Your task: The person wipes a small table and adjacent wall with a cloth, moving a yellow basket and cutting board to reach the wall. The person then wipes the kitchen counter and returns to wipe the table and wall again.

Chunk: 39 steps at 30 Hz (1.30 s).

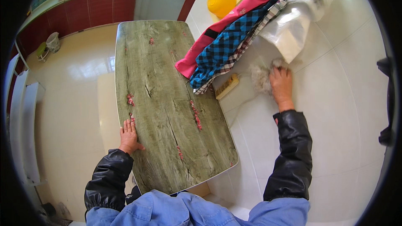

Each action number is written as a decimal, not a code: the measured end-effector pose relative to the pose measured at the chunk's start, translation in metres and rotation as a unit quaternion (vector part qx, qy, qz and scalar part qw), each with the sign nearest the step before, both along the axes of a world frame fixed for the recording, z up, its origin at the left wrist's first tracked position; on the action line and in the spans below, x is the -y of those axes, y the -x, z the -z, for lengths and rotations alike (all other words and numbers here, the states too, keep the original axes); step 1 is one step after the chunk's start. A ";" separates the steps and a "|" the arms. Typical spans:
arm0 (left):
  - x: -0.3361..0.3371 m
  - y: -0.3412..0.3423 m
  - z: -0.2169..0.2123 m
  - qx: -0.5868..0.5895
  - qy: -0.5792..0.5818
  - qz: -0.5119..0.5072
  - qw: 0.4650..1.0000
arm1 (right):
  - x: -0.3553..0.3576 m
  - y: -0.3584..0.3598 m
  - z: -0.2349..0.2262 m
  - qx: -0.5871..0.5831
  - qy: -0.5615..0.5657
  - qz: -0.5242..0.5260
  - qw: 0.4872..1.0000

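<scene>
My left hand (129, 136) lies with fingers stretched out on the left edge of a wood-patterned table (155, 71), holding nothing. To the right, my right hand (281, 86) is closed on a fluffy grey-white cloth (261, 78) and presses it against the white tiled wall (331, 100). A bit of the cloth also shows beyond the fingertips. Left of the cloth is a cream power strip (227, 86), with a pale cable running down from near it. Black sleeve covers wrap both my forearms.
Pink and plaid garments (238, 42) hang over the table's right edge, beside clear plastic bags (289, 25). A yellow bowl-shaped thing (222, 2) is on the wall. Red cabinets (79, 10) line the far left, near a small bin (53, 42). White shelving (25, 125) stands at left.
</scene>
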<state>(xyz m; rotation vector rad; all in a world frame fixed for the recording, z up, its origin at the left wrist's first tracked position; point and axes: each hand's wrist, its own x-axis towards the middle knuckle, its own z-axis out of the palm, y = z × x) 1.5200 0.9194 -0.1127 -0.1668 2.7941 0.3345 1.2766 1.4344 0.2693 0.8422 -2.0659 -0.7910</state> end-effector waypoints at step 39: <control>-0.004 -0.006 0.022 -0.032 -0.092 -0.056 0.994 | -0.272 -0.416 -0.415 -0.536 0.216 0.340 0.742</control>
